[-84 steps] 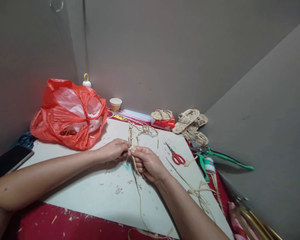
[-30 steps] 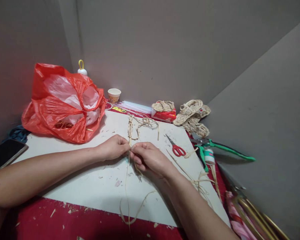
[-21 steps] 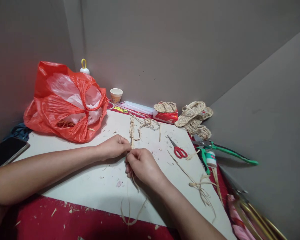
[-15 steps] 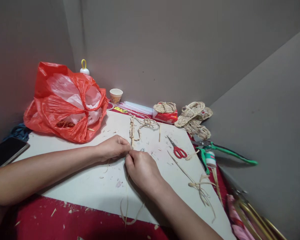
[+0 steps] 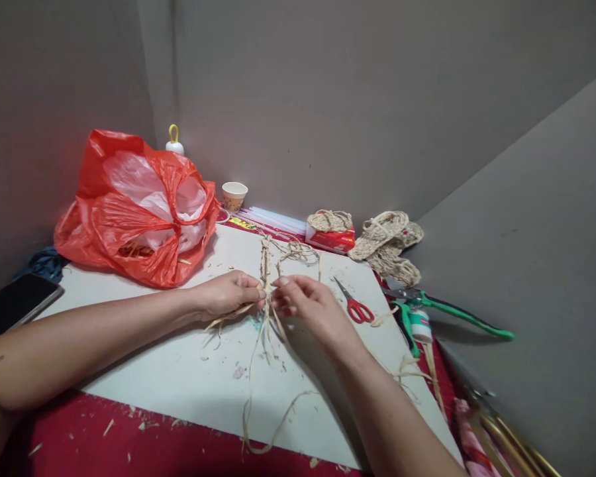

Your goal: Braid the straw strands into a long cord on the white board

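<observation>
A narrow braid of straw strands [image 5: 265,262] lies upright on the white board [image 5: 179,377], its loose ends fanning out toward me. My left hand [image 5: 233,295] pinches the braid's lower end between thumb and fingers, with some strands hanging below that hand. Just right of it, my right hand [image 5: 308,301] has its fingers curved and somewhat apart beside the strands; whether a strand lies between them is too small to tell. One long thin strand [image 5: 248,411] loops down over the board's front edge.
Red-handled scissors [image 5: 359,310] lie right of my right hand. A red plastic bag [image 5: 144,245] and a phone [image 5: 20,301] are at left. Behind stand a paper cup [image 5: 235,196] and woven straw soles [image 5: 382,238]. Green-handled shears [image 5: 467,317] lie right, by a white bottle [image 5: 420,326].
My right hand has moved up and right, away from my left hand, and its fingers have loosened. The braid's fanned lower strands now show between the hands. The view has shifted slightly.
</observation>
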{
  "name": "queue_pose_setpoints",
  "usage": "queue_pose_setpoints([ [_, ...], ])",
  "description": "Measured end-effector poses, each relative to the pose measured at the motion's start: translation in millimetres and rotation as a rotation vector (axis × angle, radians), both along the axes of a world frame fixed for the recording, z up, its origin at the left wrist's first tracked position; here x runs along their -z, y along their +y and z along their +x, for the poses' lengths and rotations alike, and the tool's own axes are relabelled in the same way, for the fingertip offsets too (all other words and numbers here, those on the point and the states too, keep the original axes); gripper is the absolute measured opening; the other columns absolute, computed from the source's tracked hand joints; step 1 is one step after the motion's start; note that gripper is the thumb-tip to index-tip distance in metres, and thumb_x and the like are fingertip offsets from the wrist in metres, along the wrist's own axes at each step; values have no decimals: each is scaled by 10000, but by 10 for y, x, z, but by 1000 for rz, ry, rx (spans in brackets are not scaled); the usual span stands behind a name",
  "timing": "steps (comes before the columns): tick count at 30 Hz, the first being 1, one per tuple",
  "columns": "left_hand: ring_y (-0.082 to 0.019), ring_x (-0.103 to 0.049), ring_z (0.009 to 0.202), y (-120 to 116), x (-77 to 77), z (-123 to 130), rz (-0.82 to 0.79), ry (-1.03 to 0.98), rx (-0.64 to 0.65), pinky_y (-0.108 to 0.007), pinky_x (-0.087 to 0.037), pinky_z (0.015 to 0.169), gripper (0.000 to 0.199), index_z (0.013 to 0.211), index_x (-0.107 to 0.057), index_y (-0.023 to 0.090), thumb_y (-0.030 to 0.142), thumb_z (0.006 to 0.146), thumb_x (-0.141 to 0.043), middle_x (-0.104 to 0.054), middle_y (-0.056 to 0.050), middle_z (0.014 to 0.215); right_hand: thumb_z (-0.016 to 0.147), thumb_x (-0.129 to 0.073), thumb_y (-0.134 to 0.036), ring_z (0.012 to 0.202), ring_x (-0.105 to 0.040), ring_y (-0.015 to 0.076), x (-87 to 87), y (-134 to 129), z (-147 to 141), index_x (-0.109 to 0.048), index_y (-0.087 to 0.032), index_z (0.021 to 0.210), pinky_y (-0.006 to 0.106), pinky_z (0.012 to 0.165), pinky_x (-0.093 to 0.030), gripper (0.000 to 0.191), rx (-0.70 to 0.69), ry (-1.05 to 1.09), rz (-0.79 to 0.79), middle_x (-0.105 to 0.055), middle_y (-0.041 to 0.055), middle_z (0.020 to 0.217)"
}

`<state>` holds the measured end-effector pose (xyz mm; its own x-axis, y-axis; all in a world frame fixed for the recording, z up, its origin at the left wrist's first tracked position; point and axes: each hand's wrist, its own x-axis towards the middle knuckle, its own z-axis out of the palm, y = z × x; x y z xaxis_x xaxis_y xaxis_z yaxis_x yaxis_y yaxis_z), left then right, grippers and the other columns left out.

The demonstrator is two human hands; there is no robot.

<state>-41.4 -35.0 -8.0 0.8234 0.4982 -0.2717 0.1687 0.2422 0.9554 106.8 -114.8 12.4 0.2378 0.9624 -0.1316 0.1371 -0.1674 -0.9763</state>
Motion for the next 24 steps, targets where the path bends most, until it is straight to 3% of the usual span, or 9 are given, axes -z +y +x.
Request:
queue_pose_setpoints([
  [4,-61,-433,514,-20,32,22,-1,-106,15,-194,-293,530,248,621,-505,139,333,772,-543,-510,32,552,759,-623,-410,570,-567,114,176,49,-71,-571,-155,756,230,558,-463,261,-105,349,-154,-609,15,663],
  [7,-59,-385,485,-31,56,26,67,-80,20,-202,-274,517,240,637,-496,148,324,800,-510,-478,46,525,767,-617,-370,480,-525,95,224,40,-86,-560,-149,734,222,487,-455,231,-139,480,-239,-558,-4,589],
  [10,-56,-340,491,-31,73,20,175,-39,19,-204,-253,512,241,646,-507,142,311,818,-495,-467,45,551,784,-593,-383,357,-303,29,208,37,-50,-529,-146,683,141,334,-261,265,-230,482,-275,-419,-63,496],
  [12,-58,-313,494,-24,73,15,217,-9,31,-205,-247,510,241,657,-513,143,313,826,-484,-442,50,554,791,-582,-397,362,-182,19,180,38,-21,-496,-155,657,132,313,-133,290,-257,408,-275,-331,-92,482],
  [17,-79,-385,564,20,5,-14,283,47,144,-211,-322,572,247,686,-522,149,321,844,-440,-496,20,638,806,-544,-429,381,-113,33,155,44,39,-448,-178,645,151,320,-86,313,-347,354,-354,-244,-114,458],
  [24,-88,-355,572,1,-155,-54,669,252,175,-210,-297,562,208,653,-486,153,255,819,-413,-401,46,585,750,-607,-365,378,-104,22,259,70,82,-411,-186,624,147,336,-61,294,-402,522,-353,-230,-126,446],
])
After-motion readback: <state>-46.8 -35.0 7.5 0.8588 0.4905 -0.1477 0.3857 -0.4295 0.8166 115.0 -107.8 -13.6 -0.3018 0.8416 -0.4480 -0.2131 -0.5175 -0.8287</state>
